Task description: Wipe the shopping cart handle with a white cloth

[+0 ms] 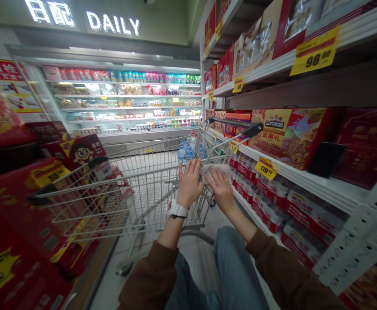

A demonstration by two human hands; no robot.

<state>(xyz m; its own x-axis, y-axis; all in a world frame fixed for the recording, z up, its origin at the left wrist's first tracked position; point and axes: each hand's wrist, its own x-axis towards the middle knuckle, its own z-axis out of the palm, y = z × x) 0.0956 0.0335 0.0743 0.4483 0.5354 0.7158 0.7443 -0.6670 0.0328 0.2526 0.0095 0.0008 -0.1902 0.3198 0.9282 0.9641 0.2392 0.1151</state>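
A wire shopping cart (156, 183) stands sideways in front of me, its dark handle (236, 125) toward the right-hand shelf. My right hand (221, 188) has a pale, fuzzy cloth (226, 171) under its fingers, pressed against the cart's wire frame at the handle end. Just left of it, my left hand (191, 181) rests on the same part of the frame, fingers stretched out and pointing up. Its thumb side is close to the cloth; whether it touches the cloth I cannot tell. A white watch (177, 209) is on my left wrist.
Shelves with red gift boxes (285, 133) and wrapped packs of drinks (272, 206) line the right. A black phone (326, 159) leans on the boxes. Red cartons (23, 206) are stacked at left. Behind the cart are blue-tinted bottles (186, 150) and a lit refrigerated case (127, 103).
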